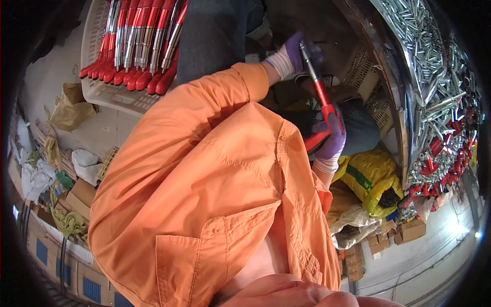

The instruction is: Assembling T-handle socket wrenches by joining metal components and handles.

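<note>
A long tool (321, 93) with a chrome upper end and a red body and handle slants across in front of me; its exact kind I cannot make out. My left hand (295, 51), in a purple glove, closes around the chrome end, with some blur at its fingers. Lower down, my right hand (333, 134), gloved alike, wraps the red handle part. At the far left, a pale plastic crate (115, 102) holds several similar red-and-chrome tools (137, 41), laid side by side with their red grips toward me.
To the right, a bench edge (391, 84) borders a heap of metal rods (414, 41) and red parts (434, 148). Below it sit a yellow sack (365, 176) and cardboard boxes (409, 231). Brown paper (71, 108) and white bags (86, 165) lie on the left.
</note>
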The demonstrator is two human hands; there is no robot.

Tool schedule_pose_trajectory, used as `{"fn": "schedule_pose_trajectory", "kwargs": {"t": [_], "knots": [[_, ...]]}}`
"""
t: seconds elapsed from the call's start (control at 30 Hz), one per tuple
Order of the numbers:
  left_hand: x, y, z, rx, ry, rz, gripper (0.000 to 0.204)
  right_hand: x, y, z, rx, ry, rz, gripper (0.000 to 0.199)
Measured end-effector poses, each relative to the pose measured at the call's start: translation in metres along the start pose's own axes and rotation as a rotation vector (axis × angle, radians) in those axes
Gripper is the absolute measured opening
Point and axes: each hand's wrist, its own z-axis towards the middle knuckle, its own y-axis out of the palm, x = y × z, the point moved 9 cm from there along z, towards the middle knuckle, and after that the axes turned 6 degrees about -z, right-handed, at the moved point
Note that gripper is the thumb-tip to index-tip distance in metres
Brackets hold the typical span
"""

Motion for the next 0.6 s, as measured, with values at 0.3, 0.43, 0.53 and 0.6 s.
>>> {"fn": "schedule_pose_trajectory", "kwargs": {"t": [0.3,0.43,0.53,0.6], "knots": [[0.119,-0.246,0.156,-0.982,-0.171,-2.171,0.020,0.048,0.071,0.054,-0.087,-0.342,-0.801,0.031],[0.044,-0.242,0.198,-0.317,0.644,-3.159,0.023,0.075,-0.007,0.077,0.115,-0.255,-0.749,0.032],[0.018,-0.204,0.145,0.214,1.471,-3.495,0.026,0.084,-0.009,0.083,0.114,-0.246,-0.770,0.034],[0.026,-0.187,0.124,0.046,1.362,-3.729,0.025,0.093,-0.001,0.086,0.023,-0.239,-0.775,0.042]]}}
